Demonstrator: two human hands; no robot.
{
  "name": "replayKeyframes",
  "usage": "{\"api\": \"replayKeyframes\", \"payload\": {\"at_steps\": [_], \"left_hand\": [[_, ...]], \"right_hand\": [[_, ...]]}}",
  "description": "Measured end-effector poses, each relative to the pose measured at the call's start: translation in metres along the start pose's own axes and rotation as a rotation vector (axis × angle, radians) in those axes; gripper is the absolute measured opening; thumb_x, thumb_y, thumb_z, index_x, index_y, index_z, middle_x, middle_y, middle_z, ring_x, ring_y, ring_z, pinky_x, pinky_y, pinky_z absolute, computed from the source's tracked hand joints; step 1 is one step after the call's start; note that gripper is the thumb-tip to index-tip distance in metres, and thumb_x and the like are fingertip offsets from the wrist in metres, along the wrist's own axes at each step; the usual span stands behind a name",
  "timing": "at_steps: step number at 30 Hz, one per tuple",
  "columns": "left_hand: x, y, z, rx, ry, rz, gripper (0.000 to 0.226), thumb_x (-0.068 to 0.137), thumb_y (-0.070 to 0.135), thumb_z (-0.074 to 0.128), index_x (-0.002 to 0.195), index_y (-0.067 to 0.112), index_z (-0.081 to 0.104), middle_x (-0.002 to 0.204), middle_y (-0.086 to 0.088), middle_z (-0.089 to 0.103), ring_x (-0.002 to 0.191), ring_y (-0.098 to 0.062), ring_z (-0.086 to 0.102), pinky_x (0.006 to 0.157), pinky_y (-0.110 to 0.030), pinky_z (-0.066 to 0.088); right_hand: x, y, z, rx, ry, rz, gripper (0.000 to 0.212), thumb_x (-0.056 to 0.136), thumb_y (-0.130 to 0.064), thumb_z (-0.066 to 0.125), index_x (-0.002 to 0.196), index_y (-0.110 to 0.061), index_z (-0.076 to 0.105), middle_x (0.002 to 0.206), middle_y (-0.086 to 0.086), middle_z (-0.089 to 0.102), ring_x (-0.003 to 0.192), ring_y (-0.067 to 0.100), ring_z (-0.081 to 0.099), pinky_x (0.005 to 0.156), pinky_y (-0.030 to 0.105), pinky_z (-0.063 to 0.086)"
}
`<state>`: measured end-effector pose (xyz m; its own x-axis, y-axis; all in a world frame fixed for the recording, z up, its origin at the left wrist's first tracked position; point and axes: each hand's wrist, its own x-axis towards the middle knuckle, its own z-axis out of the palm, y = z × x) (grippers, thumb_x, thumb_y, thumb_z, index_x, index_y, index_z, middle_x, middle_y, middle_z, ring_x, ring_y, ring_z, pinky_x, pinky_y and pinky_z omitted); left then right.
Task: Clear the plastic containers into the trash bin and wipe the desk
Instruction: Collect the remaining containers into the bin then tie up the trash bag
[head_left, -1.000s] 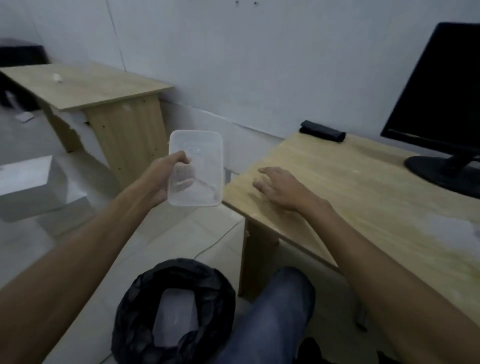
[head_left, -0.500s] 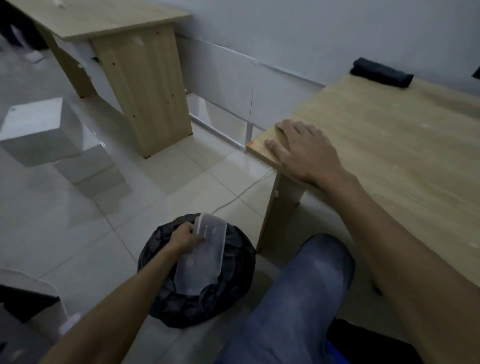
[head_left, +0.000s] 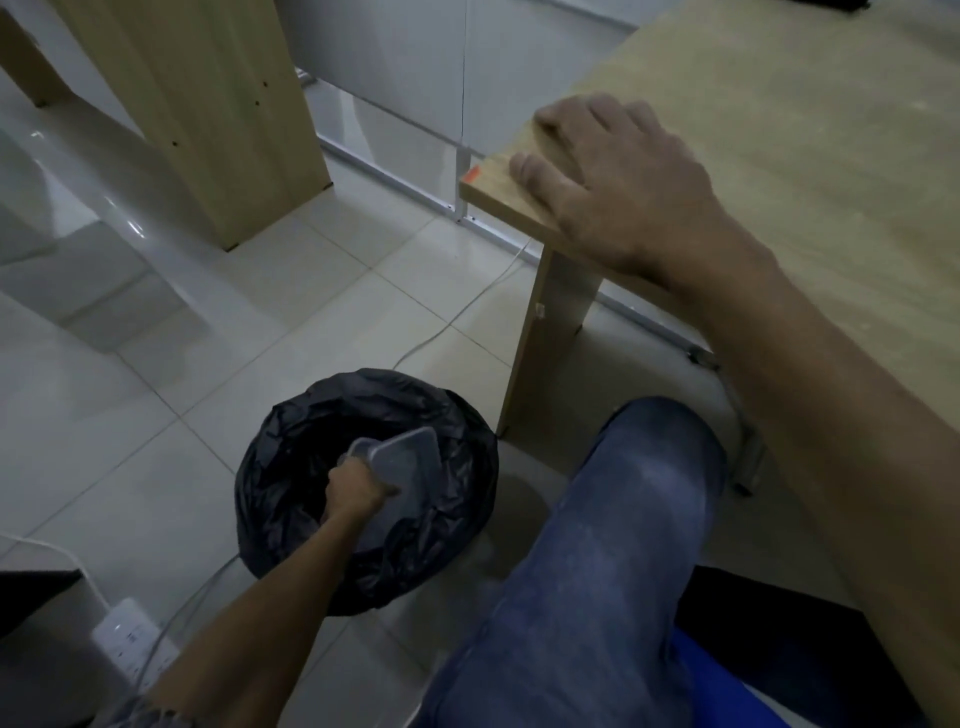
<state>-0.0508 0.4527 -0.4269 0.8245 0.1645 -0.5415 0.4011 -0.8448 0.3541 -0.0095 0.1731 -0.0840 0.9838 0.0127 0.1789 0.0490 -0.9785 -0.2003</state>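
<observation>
Clear plastic container (head_left: 402, 470) sits tilted inside the mouth of the trash bin (head_left: 291, 441), its upper corner level with the rim and its lower part down among the folds of the black liner. Left hand (head_left: 353, 496) grips it at the near left edge — fingers curled round that edge, thumb side toward the camera; the fingertips themselves are hidden behind the plastic. The container's far end leans to the right, away from the wrist.

Bin stands on the pale tiled floor (head_left: 156, 415), just left of the desk leg (head_left: 550, 332) and just beside the person's knee in blue jeans (head_left: 623, 519). A thin white cable (head_left: 457, 317) runs across the tiles from the wall toward the bin.

Right hand (head_left: 618, 187) rests palm down on the near left corner of the desk (head_left: 805, 130), fingers straight and slightly spread, tips close to the edge — holding nothing. A small orange mark (head_left: 472, 175) shows on that corner.

Further out: a white power strip (head_left: 132, 642) with leads at lower left, near the left forearm; the wooden side panel of a second desk (head_left: 208, 104) at upper left; a white wall panel (head_left: 415, 67) between the two desks.
</observation>
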Motion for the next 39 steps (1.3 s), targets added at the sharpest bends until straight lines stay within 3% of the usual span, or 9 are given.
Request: {"api": "replayKeyframes", "payload": {"at_steps": [4,7,9,12,14,17,25,36,39], "left_hand": [[-0.001,0.007,-0.011,-0.024,0.277,0.186,0.048,0.088,0.03,0.082,0.126,0.015,0.057,0.116,-0.012,0.057,0.088,-0.033,0.062,0.067,-0.04,0.051],[-0.007,0.009,-0.013,0.229,0.358,0.453,0.034,0.093,0.02,0.074,0.126,0.02,0.065,0.111,-0.007,0.053,0.093,-0.029,0.057,0.056,-0.037,0.047],[-0.005,0.005,-0.005,0.378,0.283,0.514,0.039,0.096,0.018,0.067,0.135,0.021,0.065,0.11,-0.005,0.055,0.101,-0.028,0.056,0.059,-0.039,0.052],[0.005,0.004,-0.004,0.458,0.147,0.476,0.05,0.102,0.023,0.056,0.151,0.017,0.049,0.122,-0.008,0.057,0.111,-0.032,0.057,0.083,-0.041,0.053],[0.009,0.01,-0.012,0.465,0.068,0.454,0.049,0.102,0.027,0.055,0.149,0.014,0.05,0.128,-0.01,0.058,0.115,-0.033,0.059,0.094,-0.041,0.05],[0.011,0.027,-0.033,0.355,0.024,0.433,0.048,0.098,0.03,0.064,0.142,0.013,0.059,0.136,-0.008,0.061,0.12,-0.03,0.061,0.094,-0.043,0.055],[-0.016,0.113,-0.118,0.103,0.159,0.584,0.043,0.088,0.026,0.075,0.13,0.018,0.071,0.122,-0.007,0.074,0.11,-0.028,0.07,0.096,-0.042,0.056],[-0.094,0.228,-0.232,-0.043,0.391,0.869,0.02,0.093,0.018,0.071,0.112,0.014,0.077,0.098,-0.001,0.075,0.09,-0.018,0.07,0.081,-0.031,0.053],[-0.117,0.252,-0.254,0.135,0.401,0.949,0.031,0.085,-0.001,0.067,0.11,0.016,0.075,0.098,-0.004,0.075,0.087,-0.02,0.07,0.08,-0.035,0.057]], "right_hand": [[0.0,0.001,-0.002,0.002,0.0,-0.002,0.056,0.106,-0.059,0.033,0.153,-0.028,0.038,0.157,-0.002,0.04,0.143,0.023,0.035,0.115,0.047,0.031],[-0.001,0.001,-0.003,0.009,-0.001,-0.003,0.057,0.106,-0.058,0.033,0.153,-0.027,0.038,0.157,-0.002,0.04,0.144,0.022,0.034,0.116,0.047,0.03],[-0.002,0.001,-0.003,0.004,-0.001,-0.003,0.057,0.106,-0.058,0.033,0.154,-0.027,0.038,0.158,-0.002,0.04,0.145,0.022,0.034,0.115,0.046,0.03],[-0.002,0.001,-0.004,0.004,-0.002,-0.008,0.057,0.107,-0.058,0.034,0.154,-0.026,0.037,0.158,-0.002,0.04,0.145,0.022,0.034,0.115,0.046,0.03],[-0.002,0.0,-0.006,0.006,-0.01,-0.01,0.057,0.107,-0.057,0.033,0.154,-0.026,0.037,0.159,-0.002,0.039,0.145,0.022,0.034,0.116,0.046,0.029],[-0.004,-0.001,-0.006,0.017,-0.025,-0.008,0.058,0.107,-0.057,0.032,0.156,-0.026,0.036,0.161,-0.001,0.038,0.147,0.022,0.033,0.12,0.048,0.026],[-0.011,-0.005,-0.011,0.025,-0.042,-0.004,0.062,0.107,-0.058,0.031,0.158,-0.023,0.035,0.163,0.002,0.038,0.149,0.025,0.035,0.125,0.05,0.022],[-0.038,0.022,-0.054,0.165,-0.063,0.031,0.06,0.107,-0.051,0.046,0.157,-0.019,0.039,0.163,0.004,0.039,0.147,0.026,0.038,0.119,0.046,0.032],[-0.049,0.038,-0.08,0.157,-0.009,0.032,0.06,0.106,-0.051,0.047,0.157,-0.019,0.039,0.162,0.004,0.04,0.148,0.024,0.038,0.118,0.044,0.034]]}}
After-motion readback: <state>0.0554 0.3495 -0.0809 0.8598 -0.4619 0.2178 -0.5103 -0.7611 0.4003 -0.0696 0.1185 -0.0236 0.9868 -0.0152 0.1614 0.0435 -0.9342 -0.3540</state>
